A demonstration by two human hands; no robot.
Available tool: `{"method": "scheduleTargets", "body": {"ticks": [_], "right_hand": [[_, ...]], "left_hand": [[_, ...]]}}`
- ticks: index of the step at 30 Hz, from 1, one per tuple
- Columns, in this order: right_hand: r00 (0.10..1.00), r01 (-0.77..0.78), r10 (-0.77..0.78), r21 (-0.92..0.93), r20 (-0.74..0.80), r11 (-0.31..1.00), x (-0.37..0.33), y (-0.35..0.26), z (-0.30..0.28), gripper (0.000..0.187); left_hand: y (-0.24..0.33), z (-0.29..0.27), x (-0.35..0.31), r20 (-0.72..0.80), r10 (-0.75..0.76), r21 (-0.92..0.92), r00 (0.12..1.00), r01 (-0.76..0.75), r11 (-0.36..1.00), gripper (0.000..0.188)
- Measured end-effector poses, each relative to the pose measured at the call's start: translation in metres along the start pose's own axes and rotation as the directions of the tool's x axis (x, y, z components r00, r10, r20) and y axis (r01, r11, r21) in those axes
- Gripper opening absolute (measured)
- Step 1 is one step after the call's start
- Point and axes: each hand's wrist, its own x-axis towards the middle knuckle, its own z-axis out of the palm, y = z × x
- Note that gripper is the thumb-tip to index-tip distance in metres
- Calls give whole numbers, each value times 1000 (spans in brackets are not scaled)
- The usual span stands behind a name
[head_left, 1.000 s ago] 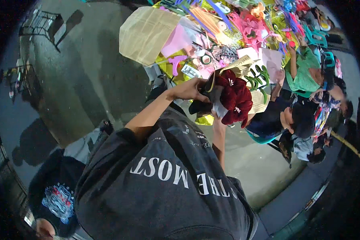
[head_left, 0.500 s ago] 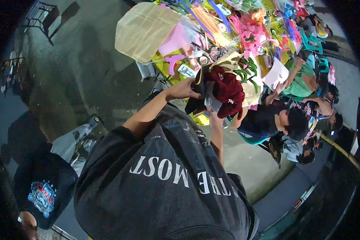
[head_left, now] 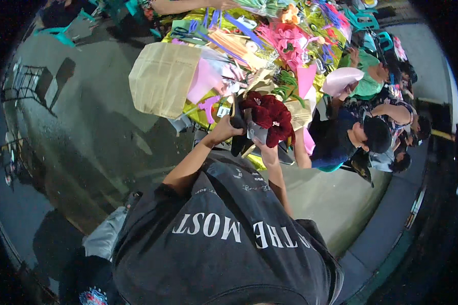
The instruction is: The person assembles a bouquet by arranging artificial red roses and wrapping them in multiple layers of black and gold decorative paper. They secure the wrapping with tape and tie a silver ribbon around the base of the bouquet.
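Observation:
A bouquet of fuzzy dark red flowers (head_left: 277, 122) is held up in front of me at the near edge of the table. Black wrapping paper (head_left: 237, 113) with a thin gold edge stands along its left side. My left hand (head_left: 225, 131) is closed on that paper, thumb and fingers pinching it. Below the blooms, my right hand (head_left: 267, 151) is wrapped round the base of the bouquet, next to a translucent whitish wrap (head_left: 259, 133). Part of the right hand's grip is hidden by the flowers and wrap.
The yellow-covered table (head_left: 192, 110) carries tan wrapping paper (head_left: 163, 79), a purple glue gun (head_left: 208, 107), pink flowers (head_left: 290, 43), green fuzzy stems (head_left: 288, 84) and several craft sticks. Close on my right sits a person in dark clothes (head_left: 336, 145); others sit farther along.
My view has turned, showing more of the table's far side and an arm reaching there. Both hands keep hold of the bouquet and its paper. A neighbour's pale sheet now looks curled.

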Motion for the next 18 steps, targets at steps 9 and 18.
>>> {"method": "scheduleTargets", "body": {"ticks": [9,18], "right_hand": [[997,-70,71,-116,2,991,-14,2,1,63],[982,51,-50,0,-182,999,-54,22,-55,47]], "left_hand": [[-8,0,-5,17,90,-27,996,-90,996,36],[4,10,-6,-39,-93,-315,995,76,946,60]]}}
